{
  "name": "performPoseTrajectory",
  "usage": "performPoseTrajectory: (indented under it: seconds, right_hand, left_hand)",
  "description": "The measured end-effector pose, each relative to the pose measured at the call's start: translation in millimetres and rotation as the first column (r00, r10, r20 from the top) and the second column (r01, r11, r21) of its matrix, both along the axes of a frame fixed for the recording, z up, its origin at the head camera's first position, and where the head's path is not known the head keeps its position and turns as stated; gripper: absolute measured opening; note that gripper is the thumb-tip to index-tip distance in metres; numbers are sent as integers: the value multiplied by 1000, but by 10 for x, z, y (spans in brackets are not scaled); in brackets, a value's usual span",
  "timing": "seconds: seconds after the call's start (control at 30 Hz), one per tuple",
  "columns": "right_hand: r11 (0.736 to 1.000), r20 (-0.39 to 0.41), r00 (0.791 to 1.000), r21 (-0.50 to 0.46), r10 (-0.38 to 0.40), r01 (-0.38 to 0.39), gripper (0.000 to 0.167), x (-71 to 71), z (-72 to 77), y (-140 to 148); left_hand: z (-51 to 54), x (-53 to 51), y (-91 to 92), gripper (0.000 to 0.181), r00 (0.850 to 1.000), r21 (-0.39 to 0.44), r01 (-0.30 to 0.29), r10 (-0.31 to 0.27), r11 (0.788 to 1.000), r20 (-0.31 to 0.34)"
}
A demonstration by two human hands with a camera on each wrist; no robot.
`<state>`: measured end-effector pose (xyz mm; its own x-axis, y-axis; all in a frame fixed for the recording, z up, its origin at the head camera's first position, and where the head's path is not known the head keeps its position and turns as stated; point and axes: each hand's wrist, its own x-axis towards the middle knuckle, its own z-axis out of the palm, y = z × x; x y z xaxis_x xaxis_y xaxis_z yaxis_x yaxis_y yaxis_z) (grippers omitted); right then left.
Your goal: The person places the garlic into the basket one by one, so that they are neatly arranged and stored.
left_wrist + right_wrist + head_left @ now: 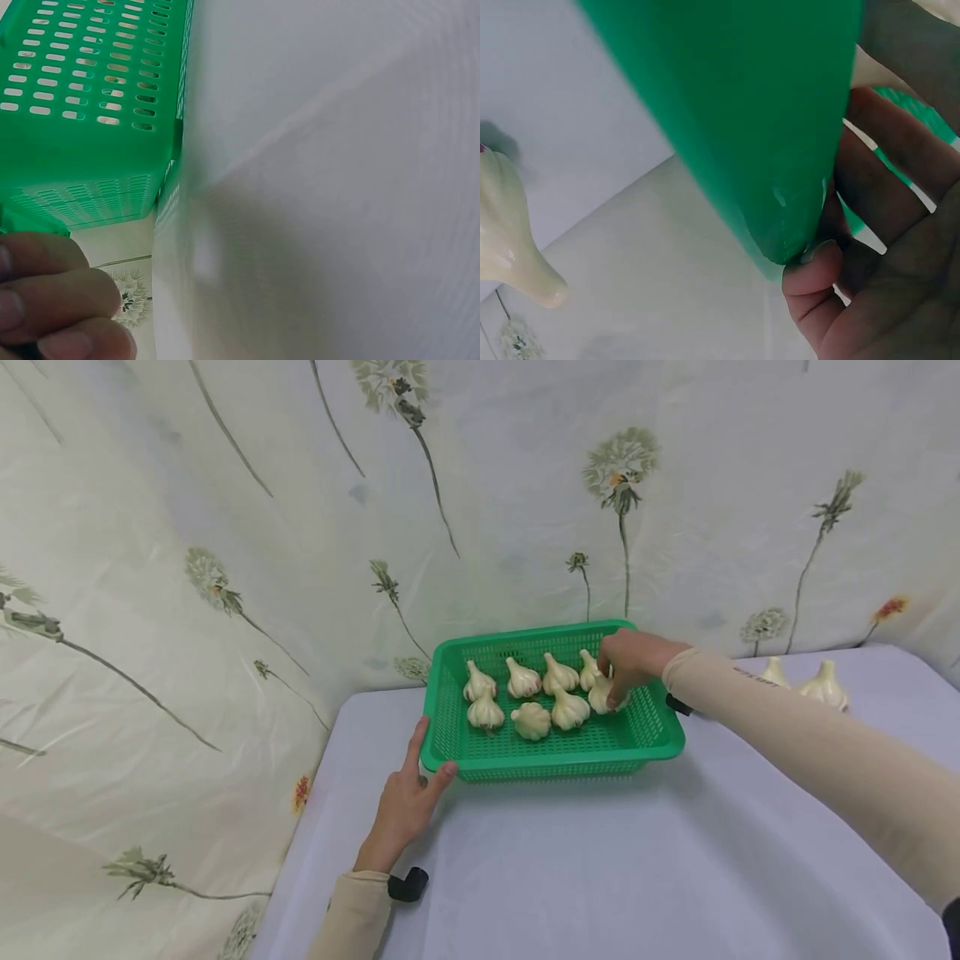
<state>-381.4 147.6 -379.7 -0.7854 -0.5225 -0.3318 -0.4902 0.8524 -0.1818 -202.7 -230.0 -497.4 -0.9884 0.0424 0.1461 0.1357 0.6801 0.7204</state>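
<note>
A green plastic basket with slotted walls stands on the table, holding several pale garlic bulbs in two rough rows. My left hand holds the basket's near left corner, the thumb on the front rim and the index finger along the left side. Its other fingers look curled in the left wrist view. Inside the basket, toward its right end, my right hand grips a garlic bulb at the end of the front row. The right wrist view shows the green rim partly covering that hand.
Two more garlic bulbs stand on the table right of the basket, partly behind my right sleeve. A white cloth covers the table. A curtain with dandelion prints hangs close behind the basket and along the left.
</note>
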Motion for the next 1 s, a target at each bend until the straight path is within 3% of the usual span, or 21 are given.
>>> performPoseTrajectory:
  seconds: [0.47,1.0]
  right_hand:
    - [997,41,998,63,-58,55,56,-19,-24,-47]
    - [991,57,996,117,-70,63,45,13,25,-138]
  left_hand:
    - [4,34,5,84,1000,7,7,-7,1000,-5]
    - [19,21,5,83,1000,7,16,-15,1000,-17]
